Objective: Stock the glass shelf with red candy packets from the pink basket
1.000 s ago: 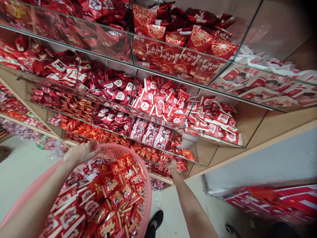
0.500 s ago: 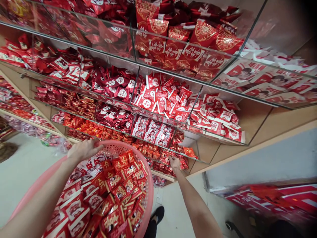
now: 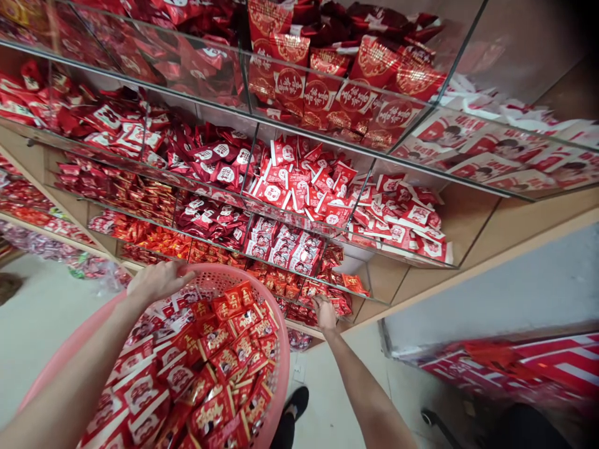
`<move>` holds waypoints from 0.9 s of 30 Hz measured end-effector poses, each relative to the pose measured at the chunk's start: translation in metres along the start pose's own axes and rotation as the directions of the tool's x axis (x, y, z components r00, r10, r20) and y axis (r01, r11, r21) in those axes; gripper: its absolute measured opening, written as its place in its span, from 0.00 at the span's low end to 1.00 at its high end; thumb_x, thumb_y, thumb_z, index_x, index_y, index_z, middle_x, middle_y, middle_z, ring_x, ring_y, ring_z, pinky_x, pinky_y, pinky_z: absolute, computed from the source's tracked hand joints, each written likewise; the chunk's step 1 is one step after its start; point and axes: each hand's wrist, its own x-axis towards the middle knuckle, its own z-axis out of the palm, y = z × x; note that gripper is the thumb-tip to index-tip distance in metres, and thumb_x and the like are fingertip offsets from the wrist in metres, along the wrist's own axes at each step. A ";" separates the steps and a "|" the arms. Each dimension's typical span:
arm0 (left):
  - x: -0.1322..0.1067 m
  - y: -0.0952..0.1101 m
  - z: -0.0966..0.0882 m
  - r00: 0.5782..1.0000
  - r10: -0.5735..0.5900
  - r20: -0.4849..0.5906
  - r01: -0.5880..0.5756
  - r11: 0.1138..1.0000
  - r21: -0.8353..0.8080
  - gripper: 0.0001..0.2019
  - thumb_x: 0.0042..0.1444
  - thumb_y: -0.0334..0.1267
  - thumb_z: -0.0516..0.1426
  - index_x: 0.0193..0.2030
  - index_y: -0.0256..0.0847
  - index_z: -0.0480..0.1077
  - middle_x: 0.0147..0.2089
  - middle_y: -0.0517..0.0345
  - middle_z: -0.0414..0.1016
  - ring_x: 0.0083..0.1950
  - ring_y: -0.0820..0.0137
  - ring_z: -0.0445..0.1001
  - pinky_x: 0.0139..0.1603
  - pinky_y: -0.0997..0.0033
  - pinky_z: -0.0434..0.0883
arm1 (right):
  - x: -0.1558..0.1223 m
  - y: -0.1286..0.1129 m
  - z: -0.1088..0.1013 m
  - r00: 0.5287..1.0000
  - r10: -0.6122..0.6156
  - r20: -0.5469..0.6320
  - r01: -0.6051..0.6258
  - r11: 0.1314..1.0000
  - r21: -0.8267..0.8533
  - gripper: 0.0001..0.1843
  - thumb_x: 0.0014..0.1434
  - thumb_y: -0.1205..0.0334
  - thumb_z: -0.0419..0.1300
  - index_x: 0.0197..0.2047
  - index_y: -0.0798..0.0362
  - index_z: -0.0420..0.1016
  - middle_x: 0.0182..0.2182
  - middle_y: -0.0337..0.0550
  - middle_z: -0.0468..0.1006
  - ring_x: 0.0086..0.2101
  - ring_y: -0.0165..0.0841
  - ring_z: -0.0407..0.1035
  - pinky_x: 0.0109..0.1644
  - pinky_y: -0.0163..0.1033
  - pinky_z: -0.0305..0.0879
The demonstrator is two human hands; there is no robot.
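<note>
My left hand (image 3: 159, 282) is closed over the far rim of a round pink plastic basket (image 3: 281, 349). Red and orange candy packets (image 3: 218, 374), several with gold or white print, fill the basket. My right hand (image 3: 325, 312) reaches to the front of a low shelf at the right of the basket. Its fingers are bent together against small red packets (image 3: 344, 300) there; whether one is pinched between them is hidden. An orange-red packet (image 3: 355, 284) lies just above that hand on the shelf edge.
Tiered shelves with clear glass fronts (image 3: 299, 125) and dividers hold red packets in sections. A wooden side panel (image 3: 515, 231) ends the unit at right. Red printed boards (image 3: 528, 368) lean by the grey wall. My shoe (image 3: 298, 401) is on the tiled floor (image 3: 346, 411).
My right hand has shifted slightly left and down at the low shelf. The view has moved a little, so the shelves appear further left. My left hand keeps its grip on the rim.
</note>
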 end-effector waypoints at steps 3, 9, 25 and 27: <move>-0.002 -0.001 -0.001 1.000 -0.019 0.003 0.019 1.000 -0.010 0.36 0.53 0.62 0.36 0.53 0.40 0.67 0.43 0.38 0.78 0.46 0.47 0.75 0.44 0.53 0.68 | -0.010 -0.003 0.009 1.000 -0.011 0.005 0.010 0.999 0.045 0.14 0.58 0.61 0.52 0.37 0.53 0.80 0.43 0.50 0.80 0.44 0.38 0.72 0.50 0.39 0.64; -0.005 0.001 -0.005 1.000 -0.022 0.017 0.022 0.999 -0.026 0.36 0.53 0.63 0.36 0.52 0.40 0.68 0.44 0.38 0.78 0.47 0.48 0.75 0.44 0.54 0.68 | -0.013 -0.011 0.001 0.996 0.047 -0.069 -0.035 0.986 0.163 0.15 0.56 0.57 0.51 0.31 0.54 0.78 0.37 0.52 0.79 0.38 0.39 0.72 0.49 0.42 0.64; 0.009 0.005 -0.004 0.999 0.034 0.002 -0.034 0.997 -0.072 0.38 0.51 0.66 0.37 0.49 0.41 0.71 0.42 0.40 0.78 0.43 0.50 0.76 0.39 0.58 0.69 | -0.120 -0.152 -0.109 0.878 0.284 0.386 -0.464 0.301 0.833 0.16 0.43 0.53 0.70 0.30 0.52 0.70 0.28 0.37 0.76 0.34 0.36 0.77 0.38 0.38 0.72; 0.008 0.009 -0.007 0.999 0.041 0.010 -0.040 0.997 -0.061 0.37 0.51 0.66 0.36 0.50 0.41 0.70 0.42 0.41 0.78 0.43 0.51 0.76 0.39 0.59 0.69 | -0.132 -0.184 -0.110 0.824 0.200 0.531 -0.567 0.275 0.777 0.16 0.44 0.54 0.70 0.29 0.53 0.69 0.26 0.36 0.75 0.32 0.35 0.77 0.37 0.36 0.71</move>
